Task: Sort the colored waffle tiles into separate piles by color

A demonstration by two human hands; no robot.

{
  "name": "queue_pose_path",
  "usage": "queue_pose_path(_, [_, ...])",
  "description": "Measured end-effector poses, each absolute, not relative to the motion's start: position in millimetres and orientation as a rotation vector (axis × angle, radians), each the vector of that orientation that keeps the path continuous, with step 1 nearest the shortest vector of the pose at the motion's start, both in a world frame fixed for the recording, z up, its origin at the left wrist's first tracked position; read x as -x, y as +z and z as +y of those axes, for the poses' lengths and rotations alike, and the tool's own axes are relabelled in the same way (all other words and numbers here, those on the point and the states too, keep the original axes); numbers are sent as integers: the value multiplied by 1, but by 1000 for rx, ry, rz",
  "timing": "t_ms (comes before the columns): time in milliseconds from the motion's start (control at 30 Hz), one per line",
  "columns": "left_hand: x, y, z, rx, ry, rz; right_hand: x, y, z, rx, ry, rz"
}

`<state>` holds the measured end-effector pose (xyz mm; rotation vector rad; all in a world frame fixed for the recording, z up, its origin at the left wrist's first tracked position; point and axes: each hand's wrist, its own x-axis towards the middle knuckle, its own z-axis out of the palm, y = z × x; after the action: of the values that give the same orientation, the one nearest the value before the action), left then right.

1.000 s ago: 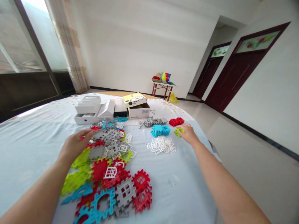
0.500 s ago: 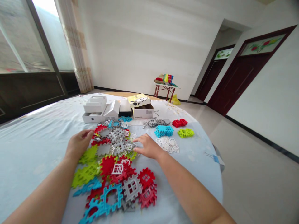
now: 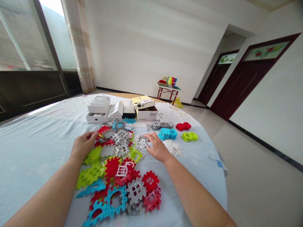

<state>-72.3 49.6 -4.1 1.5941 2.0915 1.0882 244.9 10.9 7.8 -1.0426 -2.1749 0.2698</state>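
Note:
A mixed heap of interlocking plastic building panels [image 3: 136, 190] in red, grey, lime green and blue spreads down the tablecloth between my hands. At its left edge, my left hand [image 3: 84, 144] has its fingers pressed together beside a red panel [image 3: 104, 129]; whatever they may hold is hidden. My right hand [image 3: 157, 146] is on the other side, thumb and forefinger apart. Close to those fingertips lies a small white window piece [image 3: 142, 143]. Just behind this hand is a pile of white window pieces [image 3: 174, 147].
Sorted stacks of blue panels [image 3: 167, 134], grey panels [image 3: 159, 125], red panels [image 3: 183, 126] and lime panels [image 3: 189, 136] lie at right. White boxes [image 3: 98, 108] and a box with a yellow lid [image 3: 146, 114] stand at the back. A small side table [image 3: 168, 90] is by the wall.
My right hand has moved right, away from the heap, and a white window piece now lies farther right near its fingertips. My left hand stays at the heap's left edge. The view has shifted slightly.

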Motion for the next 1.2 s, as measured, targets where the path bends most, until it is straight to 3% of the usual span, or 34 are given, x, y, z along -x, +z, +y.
queue_pose_path(467, [72, -3, 48, -1602, 1054, 2101, -257, -9, 23, 1095, 93, -2253])
queue_pose_path(733, [71, -3, 48, -1597, 1052, 2110, -253, 4, 11, 939, 447, -2484])
queue_pose_path(1200, [74, -5, 51, -1633, 1026, 2113, -250, -7, 16, 1368, 332, -2334])
